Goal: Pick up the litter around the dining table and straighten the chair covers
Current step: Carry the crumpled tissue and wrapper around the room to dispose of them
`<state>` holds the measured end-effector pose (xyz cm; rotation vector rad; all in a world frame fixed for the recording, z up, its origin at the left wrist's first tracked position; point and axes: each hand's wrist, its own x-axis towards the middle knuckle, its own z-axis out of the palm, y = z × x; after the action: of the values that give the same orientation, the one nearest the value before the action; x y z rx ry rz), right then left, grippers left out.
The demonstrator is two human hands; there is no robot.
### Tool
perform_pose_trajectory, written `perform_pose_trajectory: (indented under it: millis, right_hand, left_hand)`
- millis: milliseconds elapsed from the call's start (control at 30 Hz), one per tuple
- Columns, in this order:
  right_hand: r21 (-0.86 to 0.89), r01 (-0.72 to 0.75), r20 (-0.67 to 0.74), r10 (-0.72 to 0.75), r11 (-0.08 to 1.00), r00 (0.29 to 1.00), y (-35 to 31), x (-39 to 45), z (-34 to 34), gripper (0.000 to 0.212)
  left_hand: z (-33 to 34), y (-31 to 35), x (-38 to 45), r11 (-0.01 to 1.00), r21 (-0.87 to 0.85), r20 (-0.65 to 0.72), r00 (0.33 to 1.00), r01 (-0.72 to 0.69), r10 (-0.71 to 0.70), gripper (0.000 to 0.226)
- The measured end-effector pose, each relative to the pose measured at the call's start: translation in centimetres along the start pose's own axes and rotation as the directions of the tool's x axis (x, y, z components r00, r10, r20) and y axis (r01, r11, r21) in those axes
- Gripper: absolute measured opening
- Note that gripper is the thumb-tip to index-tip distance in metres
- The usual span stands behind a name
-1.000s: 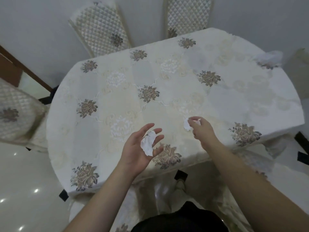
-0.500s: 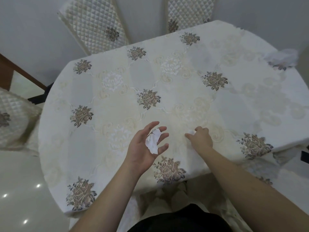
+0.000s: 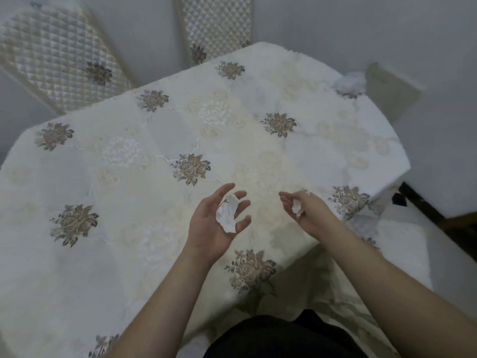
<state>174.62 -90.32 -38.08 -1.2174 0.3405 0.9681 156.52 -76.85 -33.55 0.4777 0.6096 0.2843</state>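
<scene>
Left hand [image 3: 219, 223] is palm-up over the tabletop [image 3: 129, 241], fingers loosely curled around a crumpled white scrap [image 3: 227, 212] that sits cupped in the palm, more cradled than clamped. Right hand [image 3: 307, 215] is just beside it, its grip narrow, thumb and fingertips pinching a second, smaller paper bit [image 3: 296, 205]. Step in hand, as I read it: consolidate, drop the right-hand piece into the left palm so the right is free for the next pickup. To do that well I keep the left palm level and cupped, bring the right hand directly over it, and release low, close to the scrap already there, not from height, since light paper drifts. Then close the left fingers over both pieces before moving off. Remaining litter I can see: a pale crumpled wad [image 3: 351, 82] at the far right edge of the tabletop, well apart from both hands; a reach across or a walk round is needed. It's blurred, so paper or tissue, I can't tell. Two quilted chair covers [image 3: 59, 52] stand at the far side; the left one looks tilted, but wide-angle distortion may explain that. Covers come after the litter.
</scene>
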Motion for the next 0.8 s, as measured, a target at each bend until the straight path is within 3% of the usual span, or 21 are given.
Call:
perform_pose_trajectory:
  millis: [100, 367, 633, 733, 800]
  right_hand:
    - [0.2, 0.043, -0.016, -0.041, 0.979, 0.999, -1.5, -2.5, -1.3, 0.015]
    - [0.379, 0.236, -0.1, -0.214, 0.895, 0.972, -4.4, -11.3, -7.8, 0.005]
    - [0.538, 0.413, -0.34, -0.259, 0.735, 0.904, -3.9, -21.0, -16.2, 0.008]
    - [0.577, 0.499, -0.427, -0.282, 0.646, 0.859, -3.0, -24.3, -20.5, 0.012]
    - [0.61, 0.56, -0.479, -0.302, 0.56, 0.824, -2.3, -26.9, -23.8, 0.009]
  left_hand:
    - [1.6, -0.7, 1.3, 0.996, 0.047, 0.076, 0.994, 0.07, -0.074, 0.03]
    - [8.8, -5.1, 2.5, 0.951, 0.216, 0.251, 0.929, 0.22, -0.272, 0.031]
    - [15.9, -13.2, 0.1, 0.865, 0.335, 0.415, 0.765, 0.374, -0.492, 0.038]
    - [18.0, -17.7, -1.6, 0.825, 0.402, 0.423, 0.718, 0.398, -0.552, 0.037]
    - [19.3, -21.0, -3.2, 0.789, 0.455, 0.409, 0.691, 0.412, -0.597, 0.05]
